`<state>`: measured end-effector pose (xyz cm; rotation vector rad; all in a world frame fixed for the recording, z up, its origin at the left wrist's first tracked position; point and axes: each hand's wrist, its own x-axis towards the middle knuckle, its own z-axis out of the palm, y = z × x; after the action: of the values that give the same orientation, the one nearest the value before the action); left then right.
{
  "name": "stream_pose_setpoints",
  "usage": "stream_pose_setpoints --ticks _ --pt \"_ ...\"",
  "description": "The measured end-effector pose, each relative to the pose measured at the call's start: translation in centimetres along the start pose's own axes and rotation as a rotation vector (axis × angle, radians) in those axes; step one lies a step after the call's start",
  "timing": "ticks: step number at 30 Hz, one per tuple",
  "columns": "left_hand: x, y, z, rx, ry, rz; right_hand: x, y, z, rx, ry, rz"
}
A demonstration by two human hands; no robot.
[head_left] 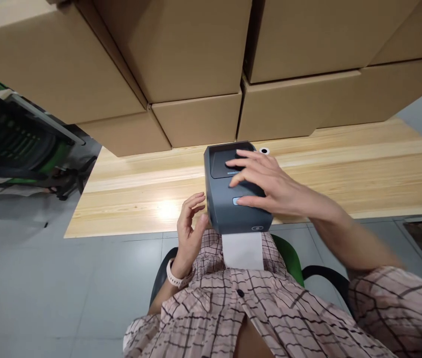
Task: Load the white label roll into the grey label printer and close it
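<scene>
A dark grey label printer (239, 214) stands at the table's front edge, with a strip of white label paper (243, 251) hanging out of its front over my lap. My right hand (261, 181) is spread over the printer's top, its thumb at the light blue button (237, 201) and the other fingers over the dark lid panel. My left hand (190, 221) stands beside the printer's left side, fingers apart and slightly curled, with nothing in it. A small white roll end with a black centre (264, 150) shows behind the printer.
Cardboard boxes (198, 119) are stacked along the back of the wooden table (132, 199). A black and green office chair (20, 144) is on the floor at the left. I sit on a green and black chair (289, 256).
</scene>
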<state>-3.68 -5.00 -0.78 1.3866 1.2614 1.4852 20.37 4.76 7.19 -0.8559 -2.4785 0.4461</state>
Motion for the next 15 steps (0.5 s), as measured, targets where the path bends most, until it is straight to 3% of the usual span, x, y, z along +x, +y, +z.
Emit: stream_pose_setpoints --ticks 4,8,12,13,15 --pt "-0.2 -0.2 0.4 -0.061 -0.060 -0.075 3.8 2.4 -1.7 0.031 -0.303 -0.130" --pt "-0.8 -0.6 0.4 -0.078 -0.078 -0.106 5.4 3.2 -1.6 0.064 -0.380 -0.166" --pt "-1.5 -1.1 0.1 -0.089 -0.208 -0.118 3.5 2.2 -1.1 0.131 -0.288 -0.084" --pt "-1.7 -1.2 0.1 -0.085 -0.247 -0.133 2.4 1.8 -0.7 0.150 -0.215 -0.026" --pt "-2.0 -1.5 0.1 -0.076 -0.295 -0.161 -0.4 0.9 0.9 0.215 0.052 0.161"
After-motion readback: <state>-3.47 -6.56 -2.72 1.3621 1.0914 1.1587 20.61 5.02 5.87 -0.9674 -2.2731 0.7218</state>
